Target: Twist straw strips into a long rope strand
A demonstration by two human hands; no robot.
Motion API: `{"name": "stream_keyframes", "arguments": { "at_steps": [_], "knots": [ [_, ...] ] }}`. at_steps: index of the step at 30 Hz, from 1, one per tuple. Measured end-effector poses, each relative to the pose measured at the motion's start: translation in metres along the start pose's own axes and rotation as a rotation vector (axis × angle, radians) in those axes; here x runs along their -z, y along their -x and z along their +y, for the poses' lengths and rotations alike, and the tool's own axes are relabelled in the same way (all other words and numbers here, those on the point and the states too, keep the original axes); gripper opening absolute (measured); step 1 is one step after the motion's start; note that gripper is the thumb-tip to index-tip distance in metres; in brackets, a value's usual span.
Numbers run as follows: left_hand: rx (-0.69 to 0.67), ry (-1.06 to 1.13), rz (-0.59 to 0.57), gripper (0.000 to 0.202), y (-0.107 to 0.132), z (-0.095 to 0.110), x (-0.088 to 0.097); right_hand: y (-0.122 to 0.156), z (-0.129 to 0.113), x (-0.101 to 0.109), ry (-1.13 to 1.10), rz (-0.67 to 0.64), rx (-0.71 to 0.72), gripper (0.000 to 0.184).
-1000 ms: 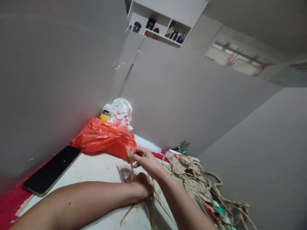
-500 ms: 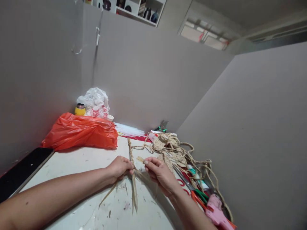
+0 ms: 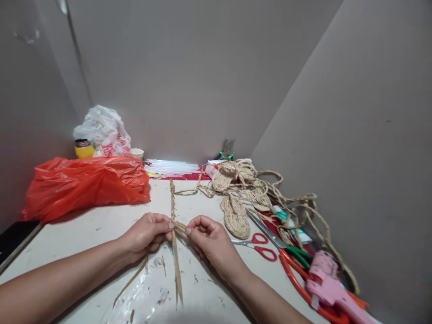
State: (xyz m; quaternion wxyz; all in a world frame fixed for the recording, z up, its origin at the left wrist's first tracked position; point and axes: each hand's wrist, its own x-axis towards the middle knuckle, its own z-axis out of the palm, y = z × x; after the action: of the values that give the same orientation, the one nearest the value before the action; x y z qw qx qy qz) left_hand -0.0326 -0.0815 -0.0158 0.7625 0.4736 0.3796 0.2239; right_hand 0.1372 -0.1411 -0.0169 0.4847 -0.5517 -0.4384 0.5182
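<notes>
A straw braid (image 3: 173,200) stretches away from me on the white tabletop, its loose strands fanning out at the near end. My left hand (image 3: 151,234) pinches the braid where the strands part. Between the thumb and finger of my right hand (image 3: 211,243) is a pale straw strand (image 3: 181,228), drawn out to the right of the braid. One long loose strand (image 3: 177,274) points toward me, and another strand (image 3: 130,283) trails out under my left hand. A thin cord links the braid's far part to the coiled straw rope on the right.
Coiled straw pieces (image 3: 236,218) and rope lie right, beside red-handled scissors (image 3: 265,247), larger orange-and-green-handled shears (image 3: 299,270) and a pink glue gun (image 3: 332,288). A red plastic bag (image 3: 89,184) and a dark phone-like slab (image 3: 16,240) are left. Glue sticks (image 3: 172,167) lie at the back.
My view has tilted down and come closer to the table. My right hand has moved in toward the braid, its strand now near my left fingertips. My left hand keeps its pinch.
</notes>
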Motion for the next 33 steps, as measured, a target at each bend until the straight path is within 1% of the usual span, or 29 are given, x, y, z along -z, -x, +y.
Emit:
{"name": "stream_keyframes", "arguments": {
  "at_steps": [3, 6, 9, 14, 17, 20, 24, 26, 27, 28, 29, 31, 32, 33],
  "knots": [
    [0.009, -0.009, 0.0, 0.024, 0.0, 0.002, 0.0, 0.0, -0.006, -0.001, -0.015, 0.016, -0.027, 0.023],
    [0.012, -0.011, 0.001, 0.024, 0.0, 0.004, -0.001, -0.001, -0.008, -0.002, 0.005, 0.029, -0.019, 0.022],
    [0.021, -0.023, 0.016, 0.025, 0.0, 0.006, -0.004, 0.0, -0.005, -0.003, 0.051, 0.012, 0.015, 0.019],
    [0.02, -0.053, 0.044, 0.024, -0.001, 0.006, -0.005, 0.001, 0.001, -0.005, 0.111, -0.037, 0.028, 0.014],
    [0.019, -0.065, 0.049, 0.024, -0.001, 0.006, -0.005, 0.001, 0.003, -0.003, 0.197, -0.051, 0.072, 0.012],
    [0.019, -0.068, 0.033, 0.027, -0.001, 0.006, -0.006, 0.0, 0.005, 0.001, 0.342, -0.054, 0.145, 0.014],
    [0.012, -0.081, 0.036, 0.027, -0.001, 0.006, -0.007, 0.0, 0.003, 0.007, 0.534, 0.019, 0.219, 0.014],
    [0.013, -0.08, 0.039, 0.025, -0.002, 0.005, -0.007, 0.001, 0.001, 0.007, 0.564, 0.048, 0.234, 0.027],
    [0.016, -0.079, 0.038, 0.025, -0.003, 0.004, -0.006, 0.001, 0.001, 0.006, 0.556, 0.042, 0.23, 0.033],
    [0.02, -0.08, 0.036, 0.025, -0.003, 0.004, -0.006, 0.001, 0.001, 0.005, 0.537, 0.018, 0.217, 0.036],
    [0.022, -0.081, 0.034, 0.025, -0.003, 0.003, -0.006, 0.001, 0.001, 0.004, 0.511, -0.019, 0.193, 0.033],
    [0.019, -0.088, 0.03, 0.025, -0.004, 0.003, -0.005, 0.0, 0.002, 0.002, 0.459, -0.108, 0.12, 0.019],
    [0.011, -0.094, 0.03, 0.025, -0.004, 0.002, -0.005, -0.001, 0.002, 0.002, 0.432, -0.144, 0.08, 0.017],
    [0.002, -0.104, 0.032, 0.025, -0.004, 0.001, -0.005, -0.001, 0.002, 0.001, 0.403, -0.169, 0.042, 0.02]
  ]
}}
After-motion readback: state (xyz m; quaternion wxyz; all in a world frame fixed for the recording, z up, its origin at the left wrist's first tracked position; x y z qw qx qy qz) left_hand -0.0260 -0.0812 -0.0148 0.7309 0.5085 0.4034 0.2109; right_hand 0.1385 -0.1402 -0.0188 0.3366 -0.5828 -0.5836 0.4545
